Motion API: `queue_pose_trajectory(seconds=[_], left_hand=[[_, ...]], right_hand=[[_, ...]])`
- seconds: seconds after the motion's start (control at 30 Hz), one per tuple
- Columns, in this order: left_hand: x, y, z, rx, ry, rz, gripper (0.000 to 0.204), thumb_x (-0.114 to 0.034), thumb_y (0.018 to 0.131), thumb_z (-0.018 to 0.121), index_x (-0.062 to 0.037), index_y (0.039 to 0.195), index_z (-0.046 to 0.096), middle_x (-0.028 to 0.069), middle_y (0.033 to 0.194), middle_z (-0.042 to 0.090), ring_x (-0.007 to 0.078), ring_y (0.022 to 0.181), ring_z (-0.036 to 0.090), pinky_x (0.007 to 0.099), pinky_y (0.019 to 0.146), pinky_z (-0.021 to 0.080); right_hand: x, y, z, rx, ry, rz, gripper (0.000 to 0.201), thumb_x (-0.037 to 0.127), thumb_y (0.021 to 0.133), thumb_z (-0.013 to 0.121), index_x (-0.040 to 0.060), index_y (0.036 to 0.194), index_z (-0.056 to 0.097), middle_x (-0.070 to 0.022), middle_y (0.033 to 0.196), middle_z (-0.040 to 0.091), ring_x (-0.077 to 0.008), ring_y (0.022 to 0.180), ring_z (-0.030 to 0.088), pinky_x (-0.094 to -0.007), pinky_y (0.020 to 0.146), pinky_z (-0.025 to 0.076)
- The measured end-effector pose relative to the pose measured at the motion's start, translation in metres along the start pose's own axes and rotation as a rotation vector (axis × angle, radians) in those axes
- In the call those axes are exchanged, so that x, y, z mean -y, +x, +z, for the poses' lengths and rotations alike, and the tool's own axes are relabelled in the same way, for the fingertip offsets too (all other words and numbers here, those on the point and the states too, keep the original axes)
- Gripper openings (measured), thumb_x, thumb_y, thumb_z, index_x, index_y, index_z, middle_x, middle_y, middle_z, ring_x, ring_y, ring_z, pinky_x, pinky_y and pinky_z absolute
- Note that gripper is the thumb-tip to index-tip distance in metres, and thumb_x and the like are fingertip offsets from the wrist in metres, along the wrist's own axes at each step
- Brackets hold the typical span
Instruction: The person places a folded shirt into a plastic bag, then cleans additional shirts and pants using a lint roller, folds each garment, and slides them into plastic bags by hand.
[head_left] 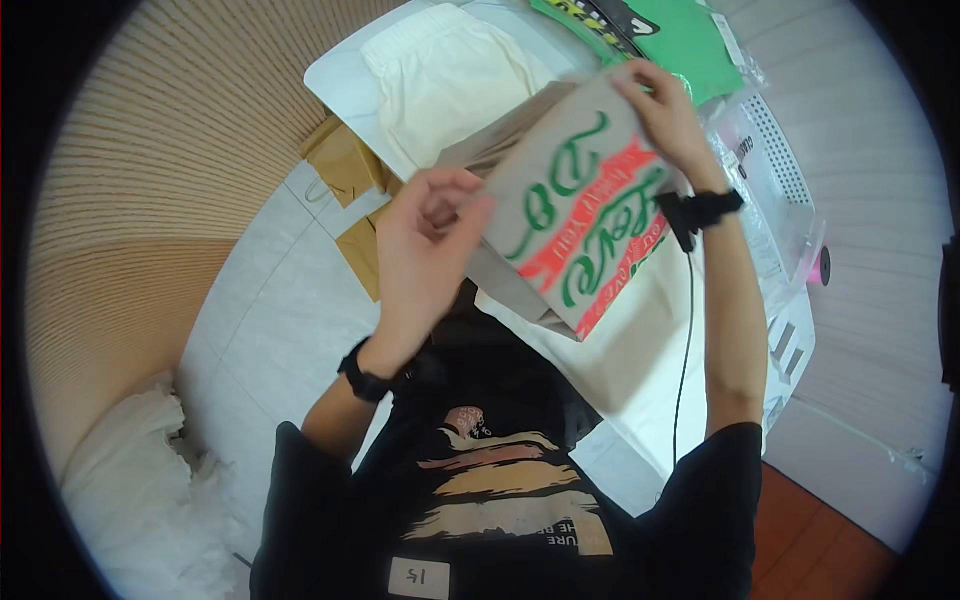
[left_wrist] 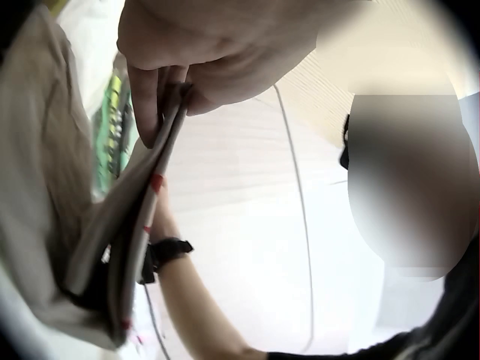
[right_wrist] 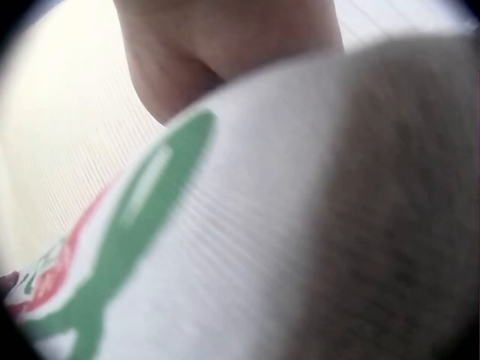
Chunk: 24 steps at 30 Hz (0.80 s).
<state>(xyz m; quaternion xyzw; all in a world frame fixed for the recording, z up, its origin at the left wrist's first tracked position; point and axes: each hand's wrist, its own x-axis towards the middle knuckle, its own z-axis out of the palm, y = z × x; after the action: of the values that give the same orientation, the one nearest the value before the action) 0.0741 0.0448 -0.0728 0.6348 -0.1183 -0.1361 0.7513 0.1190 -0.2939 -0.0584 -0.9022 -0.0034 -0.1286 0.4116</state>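
Both hands hold a folded grey T-shirt (head_left: 545,180) with green and red lettering, raised at a slant above the table in the head view. My left hand (head_left: 430,235) pinches its near left edge. In the left wrist view, the fabric layers (left_wrist: 154,176) hang from between that hand's thumb and fingers. At the far upper corner, my right hand (head_left: 665,115) grips the T-shirt with fingers curled over its edge. Close up in the right wrist view, the green print (right_wrist: 146,199) runs across the cloth, which hides the right hand's fingertips.
Cream shorts (head_left: 450,80) lie on the table behind the T-shirt, beside a green garment (head_left: 690,45). Clear plastic packaging (head_left: 765,190) is along the right side. Brown packages (head_left: 343,160) sit at the left. A thin black cable (head_left: 684,370) hangs from the right wrist.
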Motion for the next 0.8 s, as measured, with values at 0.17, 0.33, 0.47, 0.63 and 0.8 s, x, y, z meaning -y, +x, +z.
queue_pose_trajectory(seconds=[0.17,0.33,0.47,0.63,0.8], left_hand=[[0.040,0.031,-0.031,0.029,0.108,-0.196,0.024,-0.005,0.099,0.069,0.0045,0.119,0.060,0.0083,0.093,0.073,0.0092,0.079,0.070,0.0232,0.063,0.057],[0.037,0.037,-0.034,0.045,0.086,-0.178,0.020,-0.004,0.099,0.070,0.0038,0.115,0.062,0.0073,0.087,0.073,0.0093,0.078,0.070,0.0237,0.061,0.058],[0.036,0.044,-0.027,-0.027,0.141,-0.098,0.017,-0.005,0.097,0.073,0.0030,0.110,0.064,0.0062,0.083,0.072,0.0082,0.068,0.067,0.0231,0.056,0.053],[0.050,0.055,-0.030,-0.032,0.291,-0.150,0.019,-0.009,0.096,0.075,0.0023,0.108,0.065,0.0039,0.077,0.069,0.0059,0.058,0.061,0.0218,0.051,0.045],[0.055,0.051,-0.037,0.021,0.489,-0.048,0.018,-0.010,0.097,0.074,0.0005,0.109,0.067,0.0004,0.074,0.065,0.0042,0.057,0.056,0.0217,0.050,0.042]], right_hand=[[-0.050,0.033,0.040,0.226,-0.060,0.068,0.023,0.019,0.093,0.077,0.0000,0.104,0.069,-0.0039,0.088,0.068,-0.0125,0.081,0.062,-0.0294,0.078,0.051],[-0.051,0.024,0.021,0.220,-0.077,0.059,0.023,0.020,0.091,0.079,0.0013,0.101,0.069,-0.0038,0.087,0.068,-0.0128,0.079,0.061,-0.0301,0.075,0.051],[-0.032,0.019,0.006,0.186,-0.218,0.267,0.017,0.012,0.094,0.076,0.0008,0.104,0.067,-0.0031,0.095,0.068,-0.0130,0.091,0.064,-0.0289,0.077,0.054],[-0.054,0.008,0.017,0.110,-0.229,0.168,0.032,0.024,0.099,0.073,0.0056,0.122,0.061,-0.0102,0.100,0.071,-0.0162,0.094,0.065,-0.0298,0.079,0.052],[-0.023,-0.025,-0.019,0.383,-0.227,0.368,0.043,0.031,0.101,0.071,0.0110,0.136,0.055,-0.0140,0.101,0.070,-0.0198,0.094,0.065,-0.0337,0.084,0.051]])
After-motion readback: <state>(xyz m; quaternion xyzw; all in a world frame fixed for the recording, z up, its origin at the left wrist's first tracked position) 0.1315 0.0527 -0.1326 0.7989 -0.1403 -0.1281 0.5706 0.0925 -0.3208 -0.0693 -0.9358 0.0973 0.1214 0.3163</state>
